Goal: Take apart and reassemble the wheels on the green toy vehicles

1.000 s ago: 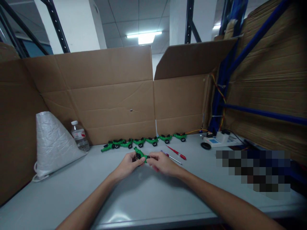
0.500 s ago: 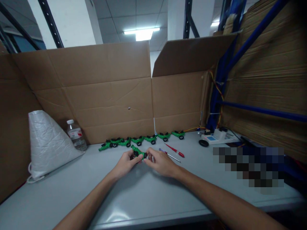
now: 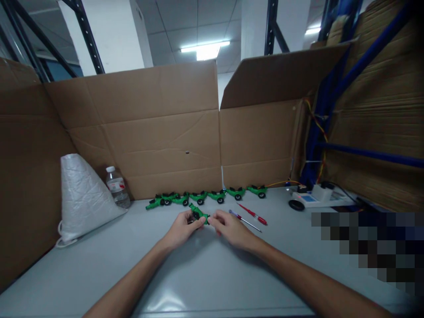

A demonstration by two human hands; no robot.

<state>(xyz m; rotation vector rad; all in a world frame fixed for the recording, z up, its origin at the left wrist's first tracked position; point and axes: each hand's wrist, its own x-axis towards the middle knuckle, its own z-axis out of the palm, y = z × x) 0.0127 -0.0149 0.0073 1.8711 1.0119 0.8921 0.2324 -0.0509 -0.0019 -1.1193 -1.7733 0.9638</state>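
Note:
Both hands meet over the middle of the grey table (image 3: 205, 274). My left hand (image 3: 182, 229) pinches a small green toy car (image 3: 198, 214) with black wheels, holding it just above the tabletop. My right hand (image 3: 232, 227) grips the same car from its right end, fingers curled. Behind the hands, a row of several finished green toy cars (image 3: 205, 196) stands along the foot of the cardboard wall. Two screwdrivers lie just right of my right hand, one with a red handle (image 3: 253, 214) and a thinner one (image 3: 245, 220).
A cardboard wall (image 3: 149, 132) rings the back and left of the table. A white woven bag (image 3: 82, 198) and a plastic water bottle (image 3: 117, 187) stand at the left. A white device with wires (image 3: 313, 198) and a black wheel (image 3: 294, 205) sit at the back right, by blue shelving.
My hands have stayed closed on the green car with only small finger shifts. The camera view has drifted, so the whole scene sits slightly further right and lower.

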